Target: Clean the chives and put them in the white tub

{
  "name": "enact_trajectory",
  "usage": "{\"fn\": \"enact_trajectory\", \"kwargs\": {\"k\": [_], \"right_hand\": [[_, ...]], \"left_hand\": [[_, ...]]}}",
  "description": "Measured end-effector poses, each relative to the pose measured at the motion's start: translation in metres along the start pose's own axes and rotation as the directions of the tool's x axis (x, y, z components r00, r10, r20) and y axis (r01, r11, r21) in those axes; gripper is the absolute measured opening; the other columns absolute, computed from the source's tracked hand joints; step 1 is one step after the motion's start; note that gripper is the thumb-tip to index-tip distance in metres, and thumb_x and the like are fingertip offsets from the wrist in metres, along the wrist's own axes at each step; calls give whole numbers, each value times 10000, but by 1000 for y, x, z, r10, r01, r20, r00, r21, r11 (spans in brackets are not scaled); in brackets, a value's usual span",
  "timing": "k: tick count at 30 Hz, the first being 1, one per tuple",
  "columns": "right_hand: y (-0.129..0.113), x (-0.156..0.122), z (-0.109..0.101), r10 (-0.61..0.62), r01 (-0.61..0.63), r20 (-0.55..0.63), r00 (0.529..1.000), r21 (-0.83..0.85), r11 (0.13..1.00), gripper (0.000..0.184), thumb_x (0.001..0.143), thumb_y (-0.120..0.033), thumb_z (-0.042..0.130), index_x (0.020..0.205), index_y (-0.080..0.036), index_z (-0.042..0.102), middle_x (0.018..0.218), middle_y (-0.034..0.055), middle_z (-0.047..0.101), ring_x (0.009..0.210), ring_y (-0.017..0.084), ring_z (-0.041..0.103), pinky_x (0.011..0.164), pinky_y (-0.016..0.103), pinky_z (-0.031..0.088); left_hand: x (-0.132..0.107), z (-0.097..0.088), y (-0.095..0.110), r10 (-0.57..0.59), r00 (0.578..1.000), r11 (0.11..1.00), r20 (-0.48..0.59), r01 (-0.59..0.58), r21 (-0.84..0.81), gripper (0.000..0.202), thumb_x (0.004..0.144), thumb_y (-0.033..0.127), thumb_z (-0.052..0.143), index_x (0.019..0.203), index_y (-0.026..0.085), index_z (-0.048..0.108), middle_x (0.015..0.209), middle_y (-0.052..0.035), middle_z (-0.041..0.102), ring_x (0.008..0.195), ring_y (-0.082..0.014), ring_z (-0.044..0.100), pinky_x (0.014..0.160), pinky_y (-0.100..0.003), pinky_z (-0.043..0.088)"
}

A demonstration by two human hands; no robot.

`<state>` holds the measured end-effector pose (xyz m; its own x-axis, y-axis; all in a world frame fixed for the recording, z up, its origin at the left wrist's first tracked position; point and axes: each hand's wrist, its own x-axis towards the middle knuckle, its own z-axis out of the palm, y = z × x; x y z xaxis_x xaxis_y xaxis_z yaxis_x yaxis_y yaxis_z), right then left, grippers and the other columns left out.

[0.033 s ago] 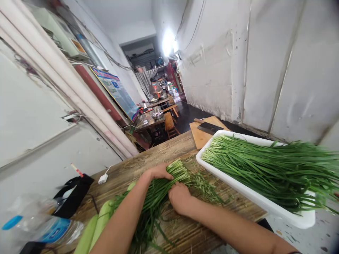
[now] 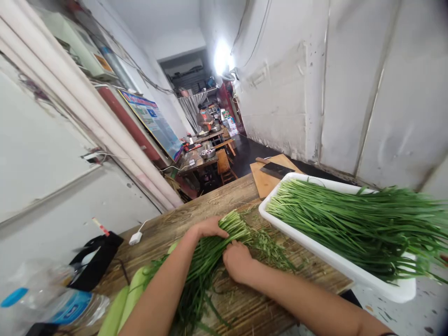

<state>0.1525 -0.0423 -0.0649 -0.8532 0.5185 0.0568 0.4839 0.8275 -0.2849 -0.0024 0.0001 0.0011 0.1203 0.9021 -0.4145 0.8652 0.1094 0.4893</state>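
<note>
A wooden counter (image 2: pixel 210 200) fills the lower middle. At its right edge sits a white tub (image 2: pixel 311 242), heaped with long chives (image 2: pixel 350 219), their leaf ends spilling past the far right rim. The bunch (image 2: pixel 206 261) lies on the counter left of the tub, pale ends toward it; the left hand (image 2: pixel 212 227) and right hand (image 2: pixel 238 262) each have the grip clamped on its stalks. A board (image 2: pixel 264 182) behind the tub carries a knife (image 2: pixel 278 170). On the left, a black box (image 2: pixel 93 266) holds something white, too blurred to name, near a clear, blue-capped bottle (image 2: pixel 73 305). A distant bowl (image 2: pixel 208 153) has contents too small to tell.
</note>
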Motion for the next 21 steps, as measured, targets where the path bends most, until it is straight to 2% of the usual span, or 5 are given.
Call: {"fn": "enact_trajectory", "kwargs": {"k": [7, 13, 15, 18, 21], "right_hand": [[11, 13, 8, 37, -37, -48, 998, -9, 999, 254, 797, -76, 511, 967, -51, 697, 1013, 206, 665, 1019, 300, 582, 832, 410, 479], [0, 2, -4, 9, -8, -67, 998, 17, 1000, 175, 800, -92, 530, 819, -78, 703, 824, 172, 690, 864, 278, 629, 788, 406, 488], [-2, 4, -10, -66, 77, -206, 976, 47, 996, 246, 859, -220, 518, 1015, -97, 662, 1050, 173, 662, 1062, 283, 564, 926, 416, 433], [0, 14, -10, -119, 165, -390, 913, 87, 982, 639, 857, -469, 515, 1335, -51, 438, 1419, 215, 401, 1343, 311, 301, 1105, 452, 248], [4, 24, 2, -86, 148, -381, 921, 138, 979, 733, 873, -523, 460, 1404, -33, 338, 1500, 222, 256, 1394, 314, 202, 1134, 464, 180]], "left_hand": [[3, -7, -17, -43, 992, 979, -121, 19, -201, 400, 644, 449, 704, 929, 173, 658, 894, -14, 719, 839, -225, 634, 719, -284, 472], [6, -20, -43, -193, 938, 949, -288, 103, -299, 270, 772, 391, 645, 854, 138, 600, 694, 5, 626, 637, -159, 599, 595, -276, 463], [4, -24, -46, -210, 934, 941, -290, 112, -319, 264, 841, 395, 586, 878, 134, 599, 736, 7, 618, 619, -130, 584, 597, -279, 480], [-1, -27, -44, -204, 939, 932, -275, 101, -347, 259, 839, 392, 582, 898, 142, 606, 772, -6, 637, 653, -138, 602, 626, -290, 492], [-6, -26, -41, -191, 954, 924, -232, 95, -370, 259, 744, 410, 631, 839, 169, 634, 732, -33, 666, 680, -184, 636, 620, -287, 487]]}}
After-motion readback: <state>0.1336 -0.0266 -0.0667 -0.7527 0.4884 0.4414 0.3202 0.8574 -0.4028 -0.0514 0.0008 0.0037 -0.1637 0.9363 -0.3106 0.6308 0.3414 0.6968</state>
